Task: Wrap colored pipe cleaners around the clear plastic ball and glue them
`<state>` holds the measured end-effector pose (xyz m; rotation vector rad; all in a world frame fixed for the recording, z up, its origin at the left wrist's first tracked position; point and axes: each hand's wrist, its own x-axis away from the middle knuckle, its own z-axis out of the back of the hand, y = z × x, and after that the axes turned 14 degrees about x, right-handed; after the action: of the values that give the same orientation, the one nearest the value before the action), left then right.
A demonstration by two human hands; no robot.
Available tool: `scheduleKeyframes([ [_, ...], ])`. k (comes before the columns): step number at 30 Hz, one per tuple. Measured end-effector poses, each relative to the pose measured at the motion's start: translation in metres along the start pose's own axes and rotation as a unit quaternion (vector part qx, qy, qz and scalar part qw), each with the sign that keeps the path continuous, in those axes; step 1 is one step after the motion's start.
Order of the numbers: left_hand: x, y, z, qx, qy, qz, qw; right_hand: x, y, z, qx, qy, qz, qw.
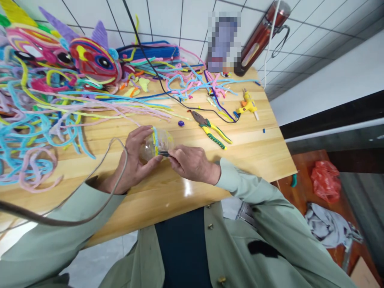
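My left hand (135,156) is closed around the side of a clear, rounded plastic container (165,140), steadying it just above the wooden table. Around the container runs a band of light blue and yellow fuzzy pipe cleaner (155,140). My right hand (192,163) pinches a slim dark tool (163,153), whose tip meets the container's lower side by the band. The tool's kind cannot be made out, since my fingers hide most of it. Beyond my right hand lie pliers (207,126) with yellow and green handles.
A yellow glue gun (247,106) rests at the right, its dark cord (168,93) crossing the table. Loose pipe cleaners (45,108) cover the left, before colourful fuzzy masks (96,62). A red thermos (260,40) stands by the tiled wall. A grey cable (117,184) arcs over my left forearm.
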<state>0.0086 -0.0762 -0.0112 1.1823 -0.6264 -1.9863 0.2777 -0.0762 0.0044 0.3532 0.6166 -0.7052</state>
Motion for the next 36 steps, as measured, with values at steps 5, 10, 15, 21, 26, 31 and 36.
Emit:
scheduleKeyframes([
  [5,0.001,-0.002,-0.001,0.02,0.004,-0.008,1.0,0.0,0.0,-0.001,0.003,0.013,-0.006,1.0],
  [10,0.0,-0.003,-0.003,0.018,0.013,-0.013,1.0,0.004,0.002,-0.004,-0.023,-0.073,-0.006,0.997],
  [15,-0.002,-0.005,-0.005,0.012,0.031,-0.026,0.999,0.007,0.001,-0.009,-0.019,-0.114,-0.007,0.993],
  [21,-0.002,-0.008,-0.002,-0.005,0.007,-0.034,0.999,0.007,-0.001,-0.014,-0.029,-0.12,-0.011,0.992],
  [26,-0.001,-0.008,0.002,-0.011,0.005,-0.025,1.0,0.006,0.0,-0.013,-0.018,-0.099,0.0,0.995],
  [31,-0.002,-0.007,-0.002,-0.009,0.019,-0.032,0.999,0.005,0.001,-0.013,-0.01,-0.089,0.004,0.996],
  [36,-0.003,-0.008,-0.007,-0.015,0.034,-0.02,0.999,0.005,0.001,-0.015,-0.037,-0.12,-0.015,0.992],
])
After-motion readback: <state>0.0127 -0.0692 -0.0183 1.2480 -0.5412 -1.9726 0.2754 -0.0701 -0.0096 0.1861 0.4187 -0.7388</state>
